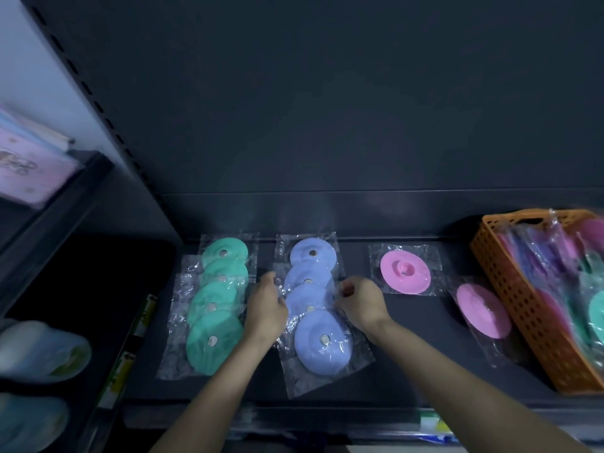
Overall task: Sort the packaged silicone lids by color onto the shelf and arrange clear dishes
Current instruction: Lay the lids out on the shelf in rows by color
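Forearms forward, my left hand [266, 304] and right hand [359, 302] pinch opposite wrapper edges of a blue lid [307, 300] mid-column on the shelf [408, 354]; a light grip should square it with its column.

Mint, periwinkle and pink on a charcoal shelf

The shelf [408, 371] is dark slate grey throughout; toward its left edge lie the mint-green lids [215, 305], at the middle the periwinkle-blue lids [313, 299], each with a small silvery disc at its centre, and right of them two plain bubblegum-pink lids [404, 272]. All are in clear, glinting wrap [294, 384]. At the shelf's right edge an orange basket [510, 289] has a grid of small square holes in its wall and holds a blurred mix of pink, purple and green. Beyond the left edge shows a pale pink cover [29, 171] with a faint print.
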`<action>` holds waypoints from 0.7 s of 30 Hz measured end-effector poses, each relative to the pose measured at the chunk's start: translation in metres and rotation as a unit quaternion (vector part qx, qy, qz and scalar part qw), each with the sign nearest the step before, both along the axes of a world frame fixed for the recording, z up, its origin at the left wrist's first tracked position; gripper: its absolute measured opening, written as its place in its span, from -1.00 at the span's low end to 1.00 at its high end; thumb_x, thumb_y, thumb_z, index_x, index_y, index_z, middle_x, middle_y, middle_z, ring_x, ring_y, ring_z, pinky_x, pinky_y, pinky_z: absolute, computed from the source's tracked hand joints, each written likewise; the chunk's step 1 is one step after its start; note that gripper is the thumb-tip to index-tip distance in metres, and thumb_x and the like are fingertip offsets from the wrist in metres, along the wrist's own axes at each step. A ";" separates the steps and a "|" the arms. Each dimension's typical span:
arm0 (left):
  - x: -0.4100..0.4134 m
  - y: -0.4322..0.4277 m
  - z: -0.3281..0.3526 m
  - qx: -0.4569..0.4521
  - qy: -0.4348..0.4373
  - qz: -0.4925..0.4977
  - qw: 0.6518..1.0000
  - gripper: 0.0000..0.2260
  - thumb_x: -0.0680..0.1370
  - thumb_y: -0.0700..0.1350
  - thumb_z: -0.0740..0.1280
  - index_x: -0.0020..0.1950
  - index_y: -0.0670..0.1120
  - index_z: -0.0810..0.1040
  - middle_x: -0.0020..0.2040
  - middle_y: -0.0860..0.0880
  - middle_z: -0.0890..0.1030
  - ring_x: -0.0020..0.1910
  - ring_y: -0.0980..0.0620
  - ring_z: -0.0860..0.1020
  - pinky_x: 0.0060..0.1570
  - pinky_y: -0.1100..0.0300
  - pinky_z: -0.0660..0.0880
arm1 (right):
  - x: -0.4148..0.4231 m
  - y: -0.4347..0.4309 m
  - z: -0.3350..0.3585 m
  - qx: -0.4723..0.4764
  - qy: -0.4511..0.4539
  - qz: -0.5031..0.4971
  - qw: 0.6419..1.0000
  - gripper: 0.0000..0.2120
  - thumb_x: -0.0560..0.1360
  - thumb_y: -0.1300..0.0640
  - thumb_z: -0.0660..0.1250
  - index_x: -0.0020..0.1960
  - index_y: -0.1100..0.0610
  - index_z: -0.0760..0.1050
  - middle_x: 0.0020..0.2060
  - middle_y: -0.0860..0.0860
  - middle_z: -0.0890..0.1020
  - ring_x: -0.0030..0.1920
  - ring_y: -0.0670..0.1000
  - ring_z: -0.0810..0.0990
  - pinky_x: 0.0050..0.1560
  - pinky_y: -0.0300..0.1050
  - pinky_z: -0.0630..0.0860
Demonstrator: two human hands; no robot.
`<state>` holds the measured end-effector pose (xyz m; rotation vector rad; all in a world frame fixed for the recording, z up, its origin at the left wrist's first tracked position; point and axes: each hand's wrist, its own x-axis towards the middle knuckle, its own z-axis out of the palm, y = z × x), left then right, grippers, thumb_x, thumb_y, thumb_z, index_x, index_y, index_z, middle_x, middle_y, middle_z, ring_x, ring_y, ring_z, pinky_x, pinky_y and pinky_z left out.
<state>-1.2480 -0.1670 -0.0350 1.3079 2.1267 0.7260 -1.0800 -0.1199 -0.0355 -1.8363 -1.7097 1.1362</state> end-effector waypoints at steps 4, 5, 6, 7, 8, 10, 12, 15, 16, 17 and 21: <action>-0.001 0.003 0.006 0.015 0.055 -0.034 0.998 -0.60 0.53 -0.31 0.21 0.38 -0.21 0.33 0.19 -0.21 0.47 0.14 -0.13 0.46 0.06 0.19 0.36 | 0.007 0.000 -0.001 0.012 -0.020 0.005 1.000 -0.92 0.38 0.25 0.37 -0.13 0.15 0.54 -0.27 0.01 0.61 -0.22 0.03 0.57 -0.23 -0.15 0.47; -0.001 0.000 0.006 0.025 0.079 -0.056 0.995 -0.62 0.54 -0.28 0.22 0.36 -0.21 0.33 0.27 -0.21 0.43 0.23 -0.14 0.43 0.16 0.15 0.35 | 0.010 -0.002 -0.001 0.014 -0.032 0.012 0.999 -0.90 0.38 0.19 0.39 -0.12 0.15 0.53 -0.27 0.02 0.61 -0.21 0.04 0.57 -0.24 -0.13 0.45; -0.001 -0.003 0.007 0.038 0.094 -0.084 0.991 -0.62 0.55 -0.24 0.22 0.38 -0.20 0.32 0.36 -0.19 0.37 0.32 -0.13 0.37 0.25 0.14 0.31 | 0.013 -0.004 -0.001 0.013 -0.044 0.019 0.999 -0.87 0.37 0.13 0.42 -0.13 0.14 0.51 -0.27 0.02 0.60 -0.21 0.05 0.56 -0.27 -0.12 0.43; -0.001 -0.007 0.007 0.046 0.101 -0.120 0.987 -0.59 0.58 -0.19 0.21 0.42 -0.18 0.29 0.45 -0.14 0.29 0.42 -0.09 0.28 0.34 0.15 0.25 | 0.016 -0.007 -0.001 0.008 -0.053 0.025 0.998 -0.85 0.37 0.10 0.43 -0.14 0.14 0.51 -0.27 0.02 0.60 -0.21 0.05 0.56 -0.28 -0.12 0.42; -0.001 -0.012 0.007 0.047 0.103 -0.160 0.981 -0.57 0.60 -0.12 0.19 0.47 -0.14 0.24 0.51 -0.08 0.20 0.49 -0.03 0.18 0.40 0.16 0.17 | 0.019 -0.010 -0.003 -0.001 -0.058 0.026 0.998 -0.86 0.37 0.10 0.42 -0.16 0.13 0.51 -0.27 0.01 0.61 -0.21 0.05 0.56 -0.29 -0.13 0.43; -0.002 -0.018 0.004 0.022 0.110 -0.232 0.966 -0.52 0.63 0.03 0.12 0.52 -0.03 0.15 0.56 0.03 0.07 0.53 0.06 0.04 0.46 0.17 0.09 | 0.022 -0.015 -0.005 -0.014 -0.054 0.016 0.998 -0.92 0.38 0.15 0.40 -0.20 0.14 0.52 -0.30 0.02 0.62 -0.23 0.05 0.59 -0.29 -0.12 0.51; -0.002 -0.020 0.002 -0.023 0.120 -0.268 0.956 -0.49 0.63 0.13 0.05 0.55 0.02 0.08 0.57 0.06 -0.01 0.54 0.09 -0.01 0.48 0.16 0.06 | 0.024 -0.019 -0.006 -0.019 -0.038 -0.011 0.999 -0.95 0.37 0.21 0.37 -0.24 0.16 0.51 -0.34 0.07 0.63 -0.29 0.09 0.62 -0.27 -0.05 0.59; -0.003 -0.018 0.002 -0.045 0.129 -0.273 0.952 -0.48 0.63 0.15 0.02 0.55 0.03 0.03 0.58 0.05 -0.05 0.54 0.08 -0.02 0.48 0.13 0.08 | 0.024 -0.022 -0.009 -0.016 -0.002 -0.050 0.999 -0.94 0.36 0.27 0.34 -0.28 0.17 0.49 -0.38 0.11 0.63 -0.33 0.14 0.63 -0.25 0.08 0.61; -0.003 -0.018 0.001 -0.047 0.132 -0.274 0.952 -0.47 0.62 0.16 0.03 0.55 0.04 0.02 0.58 0.05 -0.06 0.54 0.08 -0.03 0.47 0.13 0.08 | 0.024 -0.023 -0.010 -0.015 0.008 -0.055 0.998 -0.94 0.35 0.27 0.34 -0.29 0.17 0.49 -0.39 0.11 0.63 -0.34 0.15 0.64 -0.25 0.10 0.62; -0.003 -0.019 0.000 -0.053 0.137 -0.275 0.950 -0.46 0.62 0.17 0.05 0.55 0.05 0.01 0.58 0.05 -0.09 0.54 0.08 -0.03 0.46 0.15 0.07 | 0.022 -0.024 -0.010 -0.013 0.018 -0.056 0.998 -0.93 0.34 0.24 0.36 -0.30 0.16 0.49 -0.40 0.10 0.63 -0.33 0.15 0.64 -0.26 0.11 0.61; -0.003 -0.022 -0.005 -0.078 0.189 -0.300 0.932 -0.32 0.56 0.25 0.11 0.56 0.05 -0.11 0.56 0.01 -0.23 0.54 0.04 -0.18 0.47 0.17 -0.08 | 0.017 -0.028 -0.011 -0.015 0.042 -0.040 0.998 -0.92 0.31 0.22 0.37 -0.32 0.16 0.48 -0.42 0.12 0.62 -0.33 0.17 0.63 -0.30 0.13 0.62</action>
